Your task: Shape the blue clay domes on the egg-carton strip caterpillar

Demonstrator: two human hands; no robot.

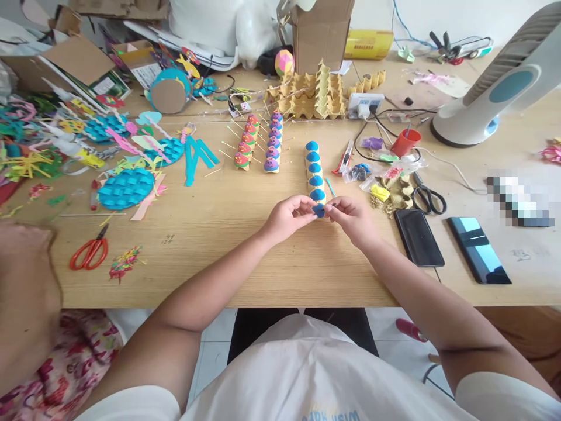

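A row of egg-carton cups (pixel 313 168) with blue clay-like caps runs away from me at the middle of the table. At its near end, my left hand (pixel 291 218) and my right hand (pixel 349 215) pinch the blue clay (pixel 319 210) from both sides, fingertips closed around its edges. The cup beneath that piece is mostly hidden by my fingers. A thin blue strip (pixel 330 187) lies just right of the row. To the left stand two decorated egg-carton strips, one red-topped (pixel 248 140) and one purple-topped (pixel 273 143), stuck with pins.
Red-handled scissors (pixel 90 252) and woven blue paper discs (pixel 126 188) lie left. A box cutter (pixel 344 158), red cup (pixel 405 142), black scissors (pixel 428 196) and two phones (pixel 419 238) are right. A white fan (pixel 486 88) stands behind them. Another person's arm (pixel 28 280) is at left.
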